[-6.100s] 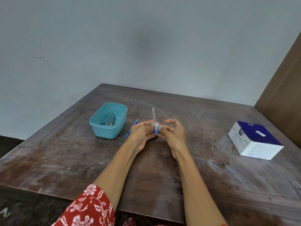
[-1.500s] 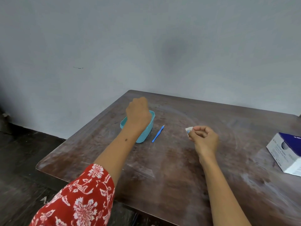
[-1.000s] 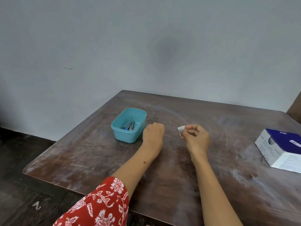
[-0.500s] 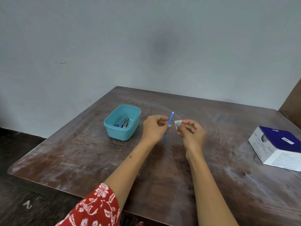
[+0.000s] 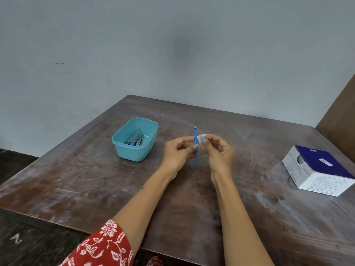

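Blue tool (image 5: 195, 135), earlier flat on the worktop (image 5: 96, 179), has been raised; now held upright, pinched in the grip of the left hand (image 5: 177, 151). White pad (image 5: 200, 138) is pinched by the right hand (image 5: 218, 150), just beside the shaft. Wiping judged next.

Tiny, indistinct tip of blue tool (image 5: 195, 135)

Prob. a plain room in a home. A worn wooden table (image 5: 96, 189) is sitting against a bare grey wall (image 5: 172, 45). A plastic tub (image 5: 134, 154) is holding nail clippers (image 5: 137, 141), w/ a cardboard box (image 5: 317, 169) lying nearby.
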The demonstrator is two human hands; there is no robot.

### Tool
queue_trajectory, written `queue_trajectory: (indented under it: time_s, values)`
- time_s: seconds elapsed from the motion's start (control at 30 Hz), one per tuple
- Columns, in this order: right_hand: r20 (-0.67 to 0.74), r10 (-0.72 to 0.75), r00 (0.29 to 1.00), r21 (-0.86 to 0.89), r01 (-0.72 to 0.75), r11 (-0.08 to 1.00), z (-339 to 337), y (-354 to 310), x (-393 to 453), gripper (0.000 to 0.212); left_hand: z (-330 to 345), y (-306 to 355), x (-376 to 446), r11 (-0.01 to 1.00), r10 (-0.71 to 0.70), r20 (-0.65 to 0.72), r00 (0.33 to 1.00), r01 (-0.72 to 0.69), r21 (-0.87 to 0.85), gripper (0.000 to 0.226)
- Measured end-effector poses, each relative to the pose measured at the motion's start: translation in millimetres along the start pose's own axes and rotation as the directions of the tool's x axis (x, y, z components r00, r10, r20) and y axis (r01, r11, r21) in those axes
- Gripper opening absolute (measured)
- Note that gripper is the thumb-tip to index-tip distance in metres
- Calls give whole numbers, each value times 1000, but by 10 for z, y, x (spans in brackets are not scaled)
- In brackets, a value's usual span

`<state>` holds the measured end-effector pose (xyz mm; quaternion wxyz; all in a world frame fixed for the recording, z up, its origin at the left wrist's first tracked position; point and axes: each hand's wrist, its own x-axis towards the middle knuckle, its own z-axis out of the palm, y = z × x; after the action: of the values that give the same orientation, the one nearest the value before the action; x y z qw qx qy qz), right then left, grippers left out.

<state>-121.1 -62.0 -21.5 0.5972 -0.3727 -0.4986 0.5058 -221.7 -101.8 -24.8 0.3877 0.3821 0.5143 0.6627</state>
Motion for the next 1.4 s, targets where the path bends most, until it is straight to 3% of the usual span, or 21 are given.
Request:
queue_trajectory:
  time_s: [0.4,0.87,1.13,1.4]
  values:
    - [93,-75,993,-63,81,995,25,-35,-55,22,-2,-6,-51,997,53,45,998,-55,49,30]
    - [-12,-17,1000,-67,16,998,29,-81,-68,26,-16,-44,-51,992,56,48,997,-61,111,28]
    - [-103,-40,994,35,44,998,42,-124,-53,39,5,-37,-77,992,13,117,993,-28,124,32]
    - [-53,-15,999,-36,14,999,28,-111,-37,37,-20,-36,-73,991,-19,90,996,6,134,28]
